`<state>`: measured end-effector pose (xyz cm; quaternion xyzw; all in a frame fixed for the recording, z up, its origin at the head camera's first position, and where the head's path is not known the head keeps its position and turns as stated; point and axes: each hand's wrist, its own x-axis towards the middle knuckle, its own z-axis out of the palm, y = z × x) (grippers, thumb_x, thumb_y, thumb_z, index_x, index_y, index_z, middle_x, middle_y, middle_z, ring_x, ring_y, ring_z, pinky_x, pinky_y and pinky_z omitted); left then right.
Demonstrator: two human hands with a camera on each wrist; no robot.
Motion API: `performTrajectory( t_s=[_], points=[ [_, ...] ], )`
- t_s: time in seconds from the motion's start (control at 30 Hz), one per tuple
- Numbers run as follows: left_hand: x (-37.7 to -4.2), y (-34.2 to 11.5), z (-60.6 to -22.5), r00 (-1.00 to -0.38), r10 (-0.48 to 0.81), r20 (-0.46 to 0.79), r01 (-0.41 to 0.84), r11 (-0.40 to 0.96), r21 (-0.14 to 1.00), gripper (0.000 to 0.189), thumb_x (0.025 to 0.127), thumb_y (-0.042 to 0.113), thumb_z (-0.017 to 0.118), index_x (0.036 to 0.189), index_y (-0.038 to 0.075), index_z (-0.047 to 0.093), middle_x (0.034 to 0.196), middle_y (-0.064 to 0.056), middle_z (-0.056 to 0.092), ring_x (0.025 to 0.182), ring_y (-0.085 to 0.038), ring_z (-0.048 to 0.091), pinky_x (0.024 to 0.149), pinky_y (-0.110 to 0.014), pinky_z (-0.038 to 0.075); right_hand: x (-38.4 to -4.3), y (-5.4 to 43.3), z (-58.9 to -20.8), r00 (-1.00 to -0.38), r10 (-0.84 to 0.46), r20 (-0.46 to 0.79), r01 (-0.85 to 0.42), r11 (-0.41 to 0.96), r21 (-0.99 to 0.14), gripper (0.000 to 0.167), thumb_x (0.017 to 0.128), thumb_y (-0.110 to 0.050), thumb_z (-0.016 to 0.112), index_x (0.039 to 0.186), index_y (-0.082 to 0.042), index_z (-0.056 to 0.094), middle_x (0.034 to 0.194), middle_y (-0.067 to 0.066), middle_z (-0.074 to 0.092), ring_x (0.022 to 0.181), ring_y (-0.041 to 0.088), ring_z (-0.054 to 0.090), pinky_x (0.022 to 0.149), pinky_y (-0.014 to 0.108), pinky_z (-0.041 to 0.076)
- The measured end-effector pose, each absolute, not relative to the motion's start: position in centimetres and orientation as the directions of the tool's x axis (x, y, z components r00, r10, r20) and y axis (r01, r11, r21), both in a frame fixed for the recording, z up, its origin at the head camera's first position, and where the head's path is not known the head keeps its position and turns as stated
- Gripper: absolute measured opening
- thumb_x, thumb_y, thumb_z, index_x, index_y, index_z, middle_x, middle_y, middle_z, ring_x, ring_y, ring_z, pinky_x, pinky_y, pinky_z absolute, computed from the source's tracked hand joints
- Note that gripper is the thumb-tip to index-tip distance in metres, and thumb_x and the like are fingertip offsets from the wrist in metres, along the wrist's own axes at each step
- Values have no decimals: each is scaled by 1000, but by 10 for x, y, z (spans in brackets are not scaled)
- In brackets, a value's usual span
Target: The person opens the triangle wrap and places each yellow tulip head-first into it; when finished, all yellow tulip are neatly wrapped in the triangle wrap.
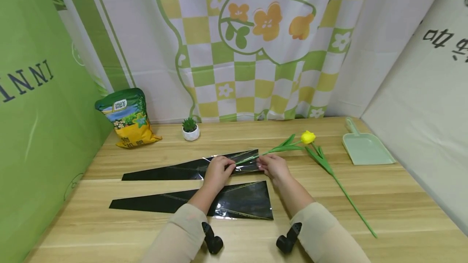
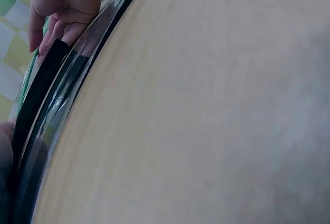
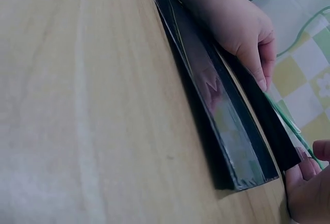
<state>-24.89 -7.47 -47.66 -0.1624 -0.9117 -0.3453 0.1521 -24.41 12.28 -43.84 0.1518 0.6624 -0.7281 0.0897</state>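
Observation:
In the head view, two long, tapering black flower sleeves with clear fronts lie on the table. On the far sleeve [image 1: 164, 171], my left hand [image 1: 217, 169] pinches the lower end of a green tulip stem [image 1: 248, 159] at thumb and fingertip. My right hand [image 1: 276, 167] holds the wide end of that sleeve by its edge; in the left wrist view, the fingers of the right hand [image 2: 72, 2] curl at the black edge. Leaves and a yellow tulip head [image 1: 308, 137] extend to the right. The near sleeve [image 1: 241, 200] lies flat below my wrists.
A second tulip stem [image 1: 351, 200] slants toward the front right, its top meeting the yellow bloom. A pale green dustpan [image 1: 367, 149] lies at the right. At the back stand a small potted succulent [image 1: 191, 133] and a green-yellow bag [image 1: 129, 119].

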Motion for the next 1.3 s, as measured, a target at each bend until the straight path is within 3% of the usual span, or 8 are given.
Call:
performTrajectory(
  t_s=[0.3,0.4,0.53,0.83,0.97,1.07,1.17,1.3],
  points=[
    [-248,-75,-476,-918,190,348,369,732,573,13,91,18,69,96,8,77,100,-7,71,101,-28,63,95,-42,51,-242,131,-438,-927,51,-373,359,-180,-916,38,100,-8,50,133,12,47,92,1,69,78,4,64,77,19,54],
    [-249,-75,-478,-923,189,334,358,740,570,13,91,18,69,95,9,77,100,-7,71,101,-27,63,94,-42,51,-242,134,-437,-914,19,-405,397,-162,-903,41,101,-11,47,136,11,46,108,11,71,84,6,66,86,24,55],
    [-250,-75,-478,-923,200,329,361,749,556,13,91,18,69,95,10,77,99,-6,70,100,-27,62,93,-42,52,-242,139,-436,-900,-17,-437,434,-144,-889,44,104,-14,43,141,11,42,137,22,57,91,10,68,96,30,54],
    [-250,-74,-478,-918,211,337,373,751,545,13,90,18,70,95,9,78,99,-7,70,98,-27,62,91,-42,52,-241,151,-432,-900,-22,-435,434,-128,-892,49,104,-14,42,145,11,35,146,31,43,106,19,66,93,29,56],
    [-250,-73,-478,-915,211,345,378,745,550,13,90,18,70,95,8,78,99,-7,70,98,-27,62,92,-42,51,-241,165,-427,-918,61,-392,386,-92,-918,51,102,-16,47,145,10,35,136,29,52,95,13,66,82,22,58],
    [-249,-74,-478,-910,217,354,389,745,542,13,90,17,70,95,8,78,98,-7,70,99,-27,62,93,-42,51,-244,178,-426,-922,197,-332,326,-64,-943,47,100,-16,53,139,8,44,111,17,62,79,6,62,67,16,56],
    [-249,-74,-478,-907,221,358,393,748,535,13,90,17,71,95,8,78,98,-7,70,100,-27,62,93,-42,51,-248,191,-427,-907,325,-267,277,-15,-961,42,98,-17,58,133,5,52,92,3,60,69,2,57,58,13,52],
    [-249,-73,-478,-913,219,344,383,749,541,14,90,18,70,97,8,78,99,-7,70,101,-27,62,94,-42,51,-253,201,-431,-887,408,-217,266,66,-962,41,97,-21,59,131,2,56,92,5,60,69,3,55,60,14,52]
  ],
)
